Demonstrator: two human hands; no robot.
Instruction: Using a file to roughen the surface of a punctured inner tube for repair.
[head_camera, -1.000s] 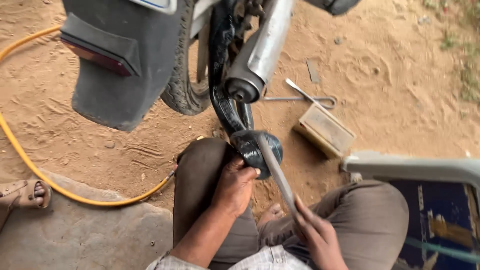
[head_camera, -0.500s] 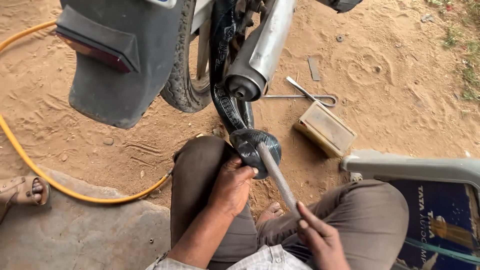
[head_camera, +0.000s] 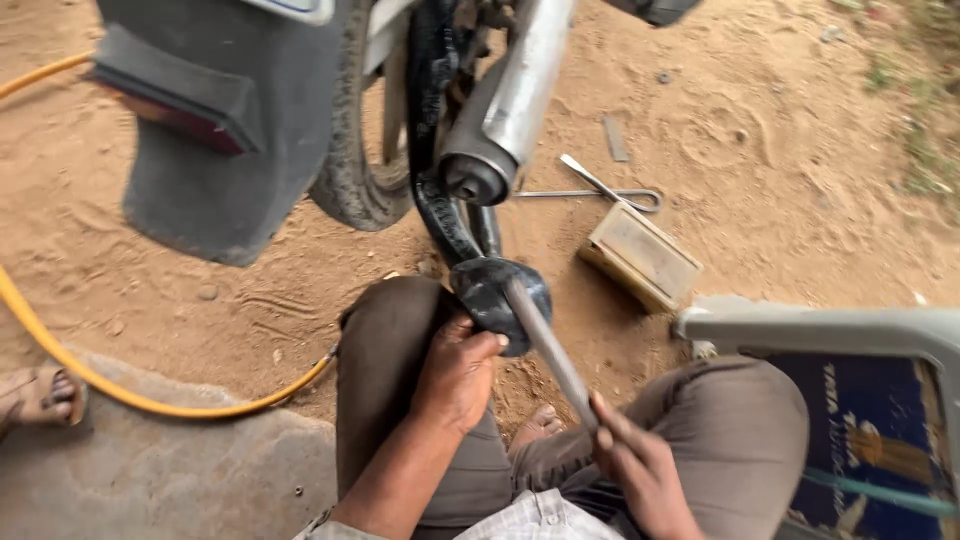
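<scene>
Seen from the head camera, the person sits on sandy ground with knees bent, and the left hand (head_camera: 458, 372) is curled around the lower edge of a black round part (head_camera: 497, 290) that hangs at the end of a curved black arm (head_camera: 432, 195) of a motorcycle, the fingers closed against the part's underside and the thumb at its rim. The right hand (head_camera: 640, 470), at 5 o'clock from that part, is wrapped shut around the lower end of a grey metal rod (head_camera: 548, 350), whose upper end touches the face of the black round part; the rod slopes from 11 o'clock down to 5 o'clock. At 12 o'clock from the part is the chrome exhaust pipe (head_camera: 505, 110), with the rear tyre (head_camera: 362, 170) just beside it at 9 o'clock and a dark mudguard (head_camera: 215, 170) further that way. A small tan box (head_camera: 642, 256) lies on the sand at 2 o'clock from the part, with thin metal tools (head_camera: 600, 190) just beyond it. A yellow hose (head_camera: 130, 395) curves across the ground at 8 o'clock, and a sandalled foot (head_camera: 35, 398) of another person shows at the far left edge
</scene>
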